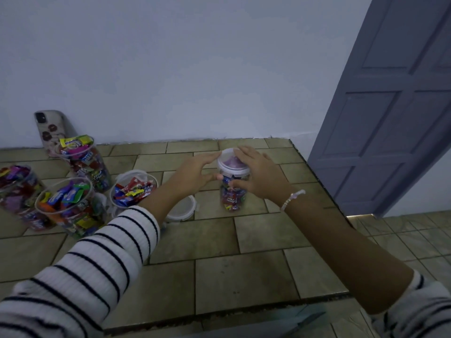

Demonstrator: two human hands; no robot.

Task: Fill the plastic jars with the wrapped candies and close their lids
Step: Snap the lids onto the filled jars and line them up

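Observation:
A clear plastic jar [231, 200] full of wrapped candies stands on the tiled counter, with a white lid [229, 164] sitting on top. My right hand [258, 174] curls round the jar's right side, fingers over the lid's edge and thumb on the jar wall. At the jar's left, my left hand [195, 173] touches the lid's rim and the jar with nearly straight fingers. Several open jars of candies stand to the left: one at the back [87, 167], one at the far left [19, 193], one in front [70, 208] and a lower one [133, 189].
A loose lid [181, 209] lies on the counter under my left forearm. A phone [50, 129] leans against the wall at back left. The counter's edge [324, 189] drops off on the right beside a grey door [390, 106].

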